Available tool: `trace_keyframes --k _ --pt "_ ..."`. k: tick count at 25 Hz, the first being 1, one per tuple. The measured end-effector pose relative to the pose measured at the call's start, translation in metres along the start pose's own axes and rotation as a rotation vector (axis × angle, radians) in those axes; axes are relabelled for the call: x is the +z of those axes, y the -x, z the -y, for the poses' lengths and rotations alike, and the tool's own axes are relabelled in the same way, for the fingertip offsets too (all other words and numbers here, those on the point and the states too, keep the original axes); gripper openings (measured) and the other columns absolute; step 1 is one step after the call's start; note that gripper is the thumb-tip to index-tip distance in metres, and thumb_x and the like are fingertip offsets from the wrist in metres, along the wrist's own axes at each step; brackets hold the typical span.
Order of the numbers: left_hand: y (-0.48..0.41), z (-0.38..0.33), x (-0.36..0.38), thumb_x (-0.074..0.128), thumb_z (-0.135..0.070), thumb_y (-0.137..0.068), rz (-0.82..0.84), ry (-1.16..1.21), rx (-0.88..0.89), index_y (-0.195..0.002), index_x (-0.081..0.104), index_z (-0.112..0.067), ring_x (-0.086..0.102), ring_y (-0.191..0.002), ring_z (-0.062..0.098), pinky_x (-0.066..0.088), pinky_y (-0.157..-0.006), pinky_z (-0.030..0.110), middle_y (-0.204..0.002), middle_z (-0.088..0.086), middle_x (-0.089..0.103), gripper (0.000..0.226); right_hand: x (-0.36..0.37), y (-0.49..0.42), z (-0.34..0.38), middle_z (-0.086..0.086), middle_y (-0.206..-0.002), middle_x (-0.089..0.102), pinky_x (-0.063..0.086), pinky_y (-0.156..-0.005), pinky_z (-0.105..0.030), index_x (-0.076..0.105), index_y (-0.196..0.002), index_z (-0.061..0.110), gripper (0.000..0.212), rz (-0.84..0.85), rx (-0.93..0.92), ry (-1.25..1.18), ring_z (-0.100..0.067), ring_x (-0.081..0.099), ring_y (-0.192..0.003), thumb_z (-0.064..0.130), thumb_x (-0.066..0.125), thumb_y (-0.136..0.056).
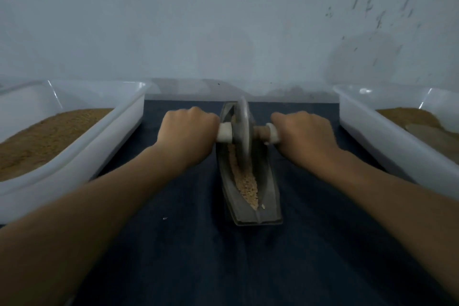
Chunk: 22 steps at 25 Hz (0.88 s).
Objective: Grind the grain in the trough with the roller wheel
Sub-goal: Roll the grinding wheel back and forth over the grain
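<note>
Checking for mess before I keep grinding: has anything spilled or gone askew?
Barely. One pale speck lies on the cloth left of the trough, and a stray grain sits at the trough's near end, apart from the pile. Nothing else stands out.

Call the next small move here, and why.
Probably roll the roller wheel back toward the body. The left hand and right hand grip its handles, one on each side. The wheel stands in the far half of the trough, while most visible grain lies in the near half, looking coarse.
</note>
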<state>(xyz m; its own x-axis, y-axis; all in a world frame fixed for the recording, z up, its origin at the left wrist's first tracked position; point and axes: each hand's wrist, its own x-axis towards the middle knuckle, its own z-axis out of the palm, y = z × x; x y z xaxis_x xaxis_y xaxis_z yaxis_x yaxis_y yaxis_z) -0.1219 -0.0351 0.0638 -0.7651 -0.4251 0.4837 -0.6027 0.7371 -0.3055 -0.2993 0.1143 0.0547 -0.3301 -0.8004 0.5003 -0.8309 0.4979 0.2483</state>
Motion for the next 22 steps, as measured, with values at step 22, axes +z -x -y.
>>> trace_keyframes --k 22 --pt "0.025 -0.002 0.003 0.069 -0.017 -0.065 -0.12 -0.04 0.035 -0.066 0.039 -0.018 0.027 -0.038 0.019 0.015 -0.047 0.022 -0.053 -0.001 0.035 0.03 0.004 0.029 -0.006 0.009 -0.059 0.027 0.01 -0.048 -0.023 0.044 -0.078 0.025 0.026 -0.104 0.0 0.064 -0.02 0.029 -0.051 0.028 0.07 -0.076"
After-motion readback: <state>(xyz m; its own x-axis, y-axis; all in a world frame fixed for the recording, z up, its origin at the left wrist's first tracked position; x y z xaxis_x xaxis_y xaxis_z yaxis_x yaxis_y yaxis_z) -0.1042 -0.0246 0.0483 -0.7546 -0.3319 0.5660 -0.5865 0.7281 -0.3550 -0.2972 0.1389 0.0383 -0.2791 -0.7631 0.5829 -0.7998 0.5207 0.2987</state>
